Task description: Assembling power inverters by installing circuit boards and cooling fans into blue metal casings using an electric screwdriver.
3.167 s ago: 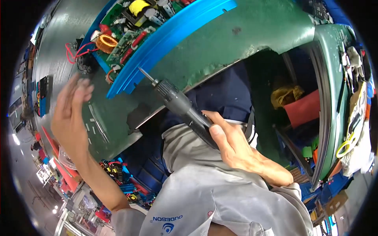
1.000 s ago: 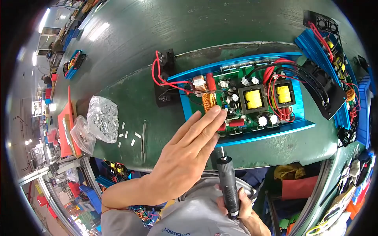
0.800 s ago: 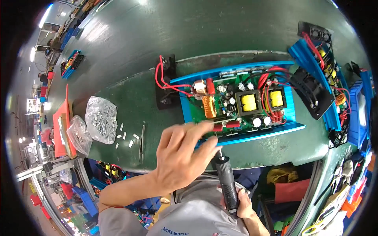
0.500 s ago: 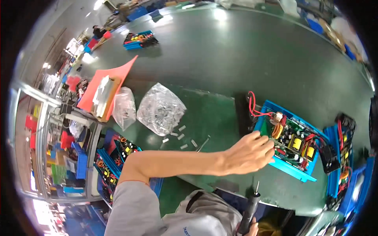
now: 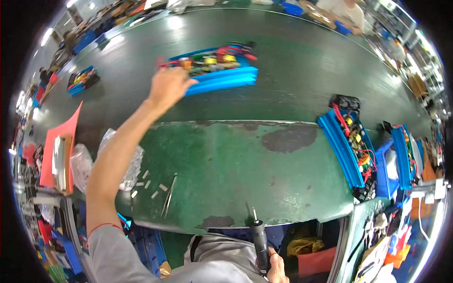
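My left hand (image 5: 169,86) reaches forward with its fingers round the left end of a blue metal housing (image 5: 221,81) that holds a circuit board with yellow and red parts. The housing is slightly blurred and sits on the dark far surface. Low in front of my body, my right hand (image 5: 277,268) grips a black electric screwdriver (image 5: 260,243), its bit pointing up and away. On the green worktop lie tweezers (image 5: 168,197) and several small pale pieces (image 5: 155,194). A clear plastic bag (image 5: 134,165) is partly hidden behind my left forearm.
At right, another blue housing with circuitry (image 5: 343,148) leans beside a blue bin (image 5: 387,172). A red folder (image 5: 59,137) stands at left near a second clear bag (image 5: 82,166). Farther off lies a small blue unit (image 5: 83,80). Across the surface sits a person (image 5: 347,13).
The view has swung right. My left hand has carried the blue housing from the near worktop forward onto the far surface. My right hand still holds the screwdriver.
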Demonstrator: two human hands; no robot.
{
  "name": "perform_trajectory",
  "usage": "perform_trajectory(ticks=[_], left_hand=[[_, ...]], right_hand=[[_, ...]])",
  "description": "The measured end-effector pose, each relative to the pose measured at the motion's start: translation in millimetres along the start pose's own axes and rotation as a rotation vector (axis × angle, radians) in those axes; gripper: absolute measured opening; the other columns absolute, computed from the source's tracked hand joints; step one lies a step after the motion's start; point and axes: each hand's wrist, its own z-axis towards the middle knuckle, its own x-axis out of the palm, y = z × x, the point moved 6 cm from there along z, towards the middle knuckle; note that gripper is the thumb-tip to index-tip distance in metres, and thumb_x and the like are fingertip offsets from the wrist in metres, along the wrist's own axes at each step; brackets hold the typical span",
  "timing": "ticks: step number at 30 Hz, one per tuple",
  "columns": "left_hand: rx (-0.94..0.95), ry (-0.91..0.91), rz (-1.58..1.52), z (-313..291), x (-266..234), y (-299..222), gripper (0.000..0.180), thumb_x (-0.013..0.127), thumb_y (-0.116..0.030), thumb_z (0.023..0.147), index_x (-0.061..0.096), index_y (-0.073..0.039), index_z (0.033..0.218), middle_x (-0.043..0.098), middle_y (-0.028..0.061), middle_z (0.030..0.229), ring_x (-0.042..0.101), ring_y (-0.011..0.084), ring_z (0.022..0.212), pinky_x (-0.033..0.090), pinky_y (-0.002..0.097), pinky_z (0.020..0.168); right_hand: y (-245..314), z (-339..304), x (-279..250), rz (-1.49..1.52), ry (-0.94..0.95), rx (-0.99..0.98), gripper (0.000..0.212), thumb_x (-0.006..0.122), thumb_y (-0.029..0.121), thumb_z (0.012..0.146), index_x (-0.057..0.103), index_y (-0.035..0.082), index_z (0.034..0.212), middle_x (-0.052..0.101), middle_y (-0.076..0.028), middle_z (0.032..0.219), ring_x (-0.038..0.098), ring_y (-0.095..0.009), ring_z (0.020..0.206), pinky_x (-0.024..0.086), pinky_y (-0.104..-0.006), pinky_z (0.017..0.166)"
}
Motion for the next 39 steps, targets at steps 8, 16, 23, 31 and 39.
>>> perform_trajectory(ticks=[8,16,23,31,39], left_hand=[[-0.197,0.135,0.015,33.6,9.8,38.0,0.032,0.069,-0.017,0.09,0.065,-0.005,0.12,0.071,0.0165,0.11,0.067,0.0335,0.107,0.052,0.0447,0.091],[0.509,0.094,-0.812,109.8,-42.6,-355.2,0.033,0.078,-0.021,0.081,0.065,-0.005,0.106,0.062,0.0114,0.106,0.063,0.0312,0.105,0.051,0.0431,0.088],[0.795,-0.046,-0.616,133.2,-29.3,-419.9,0.037,0.085,-0.023,0.071,0.061,-0.009,0.095,0.06,0.0042,0.096,0.061,0.0219,0.098,0.046,0.037,0.084],[0.945,-0.004,-0.607,132.5,-22.9,-441.1,0.036,0.086,-0.022,0.069,0.06,-0.009,0.09,0.061,0.0046,0.089,0.065,0.0232,0.09,0.05,0.0373,0.078],[0.878,0.064,-0.634,84.6,-81.9,-389.3,0.033,0.083,-0.024,0.073,0.06,-0.005,0.089,0.06,0.0077,0.088,0.066,0.0244,0.084,0.053,0.0372,0.07]], right_hand=[[5.2,3.3,2.6,-0.088,0.176,-0.116,0.051,0.031,0.033,0.11,0.046,0.001,0.147,0.065,-0.02,0.126,0.061,-0.029,0.115,0.044,-0.0396,0.103],[-18.9,-4.6,-10.0,-0.036,0.061,-0.054,0.055,0.028,0.04,0.11,0.046,0.003,0.147,0.065,-0.02,0.124,0.061,-0.03,0.115,0.043,-0.0394,0.103],[-18.4,-42.6,-50.0,0.327,-0.349,-0.046,0.048,0.048,0.038,0.104,0.057,0.002,0.135,0.068,-0.011,0.112,0.061,-0.021,0.102,0.048,-0.037,0.093],[-27.2,-32.0,-72.9,0.216,-0.375,-0.222,0.078,0.021,0.065,0.105,0.057,-0.002,0.124,0.065,-0.006,0.086,0.058,-0.014,0.076,0.046,-0.0304,0.073],[-50.4,-37.0,-73.3,0.428,-0.518,-0.39,0.087,0.029,0.078,0.096,0.053,-0.001,0.125,0.064,-0.009,0.078,0.058,-0.015,0.064,0.045,-0.0289,0.057]])
